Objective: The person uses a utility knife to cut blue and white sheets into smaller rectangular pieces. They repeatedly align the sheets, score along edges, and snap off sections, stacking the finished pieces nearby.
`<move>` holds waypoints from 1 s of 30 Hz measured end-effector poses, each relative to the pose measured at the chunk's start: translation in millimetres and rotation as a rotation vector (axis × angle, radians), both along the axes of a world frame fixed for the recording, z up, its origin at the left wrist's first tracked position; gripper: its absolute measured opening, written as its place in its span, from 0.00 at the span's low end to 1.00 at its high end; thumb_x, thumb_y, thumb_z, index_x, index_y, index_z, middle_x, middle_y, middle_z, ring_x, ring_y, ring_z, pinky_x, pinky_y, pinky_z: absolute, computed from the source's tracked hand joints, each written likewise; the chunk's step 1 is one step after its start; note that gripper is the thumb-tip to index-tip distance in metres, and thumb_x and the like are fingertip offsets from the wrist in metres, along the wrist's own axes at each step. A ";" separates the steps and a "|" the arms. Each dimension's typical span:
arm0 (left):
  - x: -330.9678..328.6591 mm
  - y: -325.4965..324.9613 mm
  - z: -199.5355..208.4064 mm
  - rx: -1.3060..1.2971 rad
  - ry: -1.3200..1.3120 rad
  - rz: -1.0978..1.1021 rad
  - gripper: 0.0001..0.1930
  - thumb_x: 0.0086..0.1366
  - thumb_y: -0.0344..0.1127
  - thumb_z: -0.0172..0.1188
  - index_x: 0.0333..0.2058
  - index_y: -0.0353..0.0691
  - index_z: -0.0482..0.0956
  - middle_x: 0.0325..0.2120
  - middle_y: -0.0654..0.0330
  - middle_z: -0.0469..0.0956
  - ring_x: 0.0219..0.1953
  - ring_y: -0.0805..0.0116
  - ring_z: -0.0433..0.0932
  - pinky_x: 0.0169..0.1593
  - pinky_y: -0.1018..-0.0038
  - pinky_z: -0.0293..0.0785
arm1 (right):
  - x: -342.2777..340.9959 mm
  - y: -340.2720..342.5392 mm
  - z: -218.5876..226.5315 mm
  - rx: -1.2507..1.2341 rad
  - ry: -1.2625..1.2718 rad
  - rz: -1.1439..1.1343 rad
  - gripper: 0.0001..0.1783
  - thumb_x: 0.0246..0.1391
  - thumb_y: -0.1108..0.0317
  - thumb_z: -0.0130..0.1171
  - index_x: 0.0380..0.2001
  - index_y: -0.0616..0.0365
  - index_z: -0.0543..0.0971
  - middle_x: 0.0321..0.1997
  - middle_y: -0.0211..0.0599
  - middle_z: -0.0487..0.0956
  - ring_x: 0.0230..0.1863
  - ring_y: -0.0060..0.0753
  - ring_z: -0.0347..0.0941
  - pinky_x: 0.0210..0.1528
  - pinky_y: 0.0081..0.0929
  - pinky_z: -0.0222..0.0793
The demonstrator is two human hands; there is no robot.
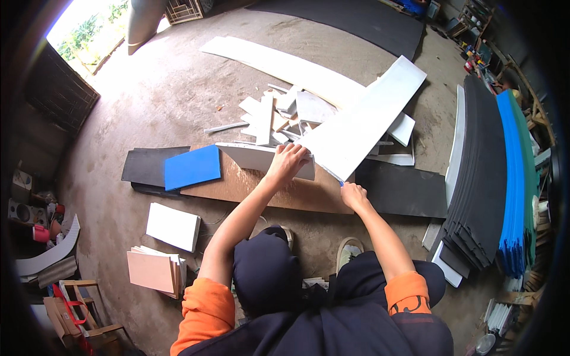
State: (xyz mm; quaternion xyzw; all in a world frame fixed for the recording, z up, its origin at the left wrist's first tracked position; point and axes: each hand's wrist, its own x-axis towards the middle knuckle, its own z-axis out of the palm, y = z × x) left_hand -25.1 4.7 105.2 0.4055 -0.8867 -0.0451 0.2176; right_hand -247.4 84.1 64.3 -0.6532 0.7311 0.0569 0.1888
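Note:
My left hand [289,162] is closed over the upper edge of a white rectangular panel [252,157], which stands tilted on a brown board [237,187]. My right hand [355,196] is closed round a small tool with a blue part [342,184]; its exact kind is mostly hidden by my fingers. That blue part is close to the near corner of a long white board [374,110], which slopes away to the far right. Left of the white panel, a blue rectangular sheet [193,167] lies over the brown board's end and a black sheet [144,165].
White offcuts [267,118] are heaped beyond the brown board. Stacks of white panels [172,226] and pinkish panels [151,271] sit on the floor at left. Black sheets [478,172] and blue sheets [510,184] stand along the right. A black mat [356,26] lies far off.

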 end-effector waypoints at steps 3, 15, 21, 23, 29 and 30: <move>19.0 2.4 26.4 -0.018 0.040 0.031 0.13 0.54 0.36 0.56 0.39 0.42 0.69 0.35 0.62 0.71 0.42 0.65 0.69 0.45 0.66 0.62 | 4.3 -6.0 10.7 0.029 0.073 0.019 0.14 0.48 0.70 0.45 0.34 0.64 0.77 0.37 0.50 0.77 0.42 0.47 0.74 0.44 0.38 0.68; 80.6 5.0 110.2 -0.010 0.548 0.242 0.14 0.56 0.30 0.53 0.42 0.36 0.65 0.36 0.48 0.73 0.36 0.50 0.74 0.38 0.64 0.70 | -22.0 -40.7 131.6 0.030 -0.152 0.102 0.22 0.56 0.57 0.42 0.25 0.69 0.72 0.18 0.43 0.75 0.16 0.40 0.73 0.24 0.35 0.71; 58.0 11.1 140.4 0.215 0.793 0.098 0.16 0.57 0.29 0.52 0.45 0.39 0.64 0.34 0.49 0.75 0.38 0.59 0.75 0.40 0.68 0.69 | 13.4 -47.1 215.7 -0.744 -0.310 0.252 0.19 0.47 0.56 0.56 0.27 0.64 0.69 0.30 0.47 0.75 0.35 0.42 0.74 0.38 0.35 0.68; 43.0 22.9 152.8 0.225 0.791 0.074 0.16 0.57 0.29 0.52 0.46 0.39 0.64 0.34 0.50 0.75 0.37 0.60 0.74 0.40 0.68 0.69 | 18.6 -47.7 219.3 -0.825 -0.351 0.311 0.19 0.41 0.62 0.62 0.30 0.63 0.68 0.33 0.44 0.75 0.35 0.43 0.72 0.40 0.33 0.68; 32.3 26.8 150.5 0.097 0.728 0.128 0.16 0.58 0.33 0.54 0.44 0.37 0.65 0.36 0.50 0.72 0.41 0.56 0.71 0.45 0.66 0.65 | 34.6 -38.3 202.0 -0.691 -0.744 0.069 0.12 0.40 0.73 0.57 0.31 0.59 0.68 0.28 0.38 0.74 0.33 0.37 0.73 0.40 0.27 0.67; 36.6 19.3 143.7 -0.023 0.742 0.153 0.17 0.57 0.34 0.55 0.44 0.37 0.65 0.37 0.51 0.71 0.42 0.57 0.70 0.47 0.67 0.64 | 36.5 -39.1 193.5 -0.733 -0.736 0.044 0.11 0.41 0.75 0.57 0.29 0.59 0.68 0.27 0.36 0.73 0.31 0.31 0.72 0.38 0.25 0.66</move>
